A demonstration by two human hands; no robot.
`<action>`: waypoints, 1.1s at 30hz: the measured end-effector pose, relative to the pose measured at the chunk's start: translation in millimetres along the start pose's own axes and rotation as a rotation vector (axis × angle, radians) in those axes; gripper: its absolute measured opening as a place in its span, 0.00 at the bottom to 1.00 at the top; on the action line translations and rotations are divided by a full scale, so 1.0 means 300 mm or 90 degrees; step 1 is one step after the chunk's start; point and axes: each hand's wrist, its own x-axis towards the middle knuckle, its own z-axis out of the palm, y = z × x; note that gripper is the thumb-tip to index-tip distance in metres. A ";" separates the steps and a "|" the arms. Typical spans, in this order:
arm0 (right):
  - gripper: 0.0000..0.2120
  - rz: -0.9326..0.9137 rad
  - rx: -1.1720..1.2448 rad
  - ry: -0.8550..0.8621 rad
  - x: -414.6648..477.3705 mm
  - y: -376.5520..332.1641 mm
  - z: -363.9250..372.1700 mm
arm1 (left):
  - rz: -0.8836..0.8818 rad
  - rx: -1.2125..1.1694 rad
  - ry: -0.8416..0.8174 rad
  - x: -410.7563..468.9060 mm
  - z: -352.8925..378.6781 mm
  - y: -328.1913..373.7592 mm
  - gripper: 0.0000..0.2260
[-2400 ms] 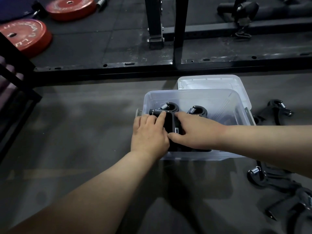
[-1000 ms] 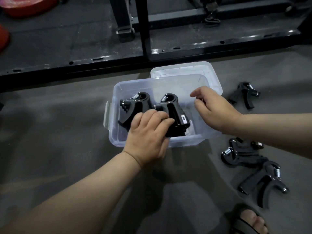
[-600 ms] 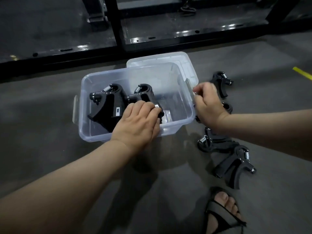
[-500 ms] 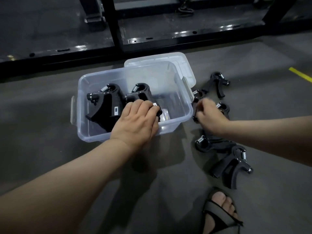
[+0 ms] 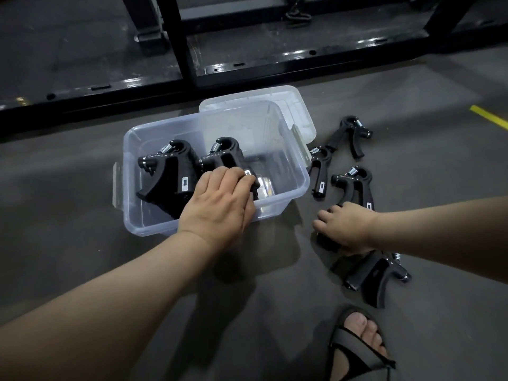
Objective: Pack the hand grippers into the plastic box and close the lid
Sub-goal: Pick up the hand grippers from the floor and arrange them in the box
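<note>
A clear plastic box (image 5: 286, 185) stands open on the grey floor, its lid (image 5: 299, 111) lying behind it. Two black hand grippers (image 5: 170, 174) stand upright inside at the left. My left hand (image 5: 220, 207) reaches over the near wall and grips the handles of the right one (image 5: 225, 155). To the right of the box, my right hand (image 5: 346, 226) curls round a black hand gripper (image 5: 327, 242) lying on the floor, mostly hidden under the palm. Several more loose hand grippers (image 5: 354, 185) lie around it.
A black steel rack frame (image 5: 192, 72) runs along the floor behind the box. My sandalled foot (image 5: 357, 345) is at the bottom right, close to the nearest loose hand gripper (image 5: 371, 273). A yellow floor line (image 5: 489, 116) shows at the far right.
My right hand left the box, swung out to the right and came down onto a hand gripper on the floor. My left hand stayed on the hand grippers inside the box.
</note>
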 end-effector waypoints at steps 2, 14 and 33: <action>0.35 -0.001 0.012 0.012 -0.002 0.009 -0.013 | -0.002 -0.001 -0.002 0.000 0.001 0.000 0.15; 0.32 0.206 0.641 0.153 0.001 0.029 -0.063 | 0.001 -0.004 0.032 -0.002 0.005 0.005 0.15; 0.14 0.430 0.925 -0.169 0.076 -0.194 -0.127 | -0.001 -0.002 0.011 -0.001 0.004 0.002 0.15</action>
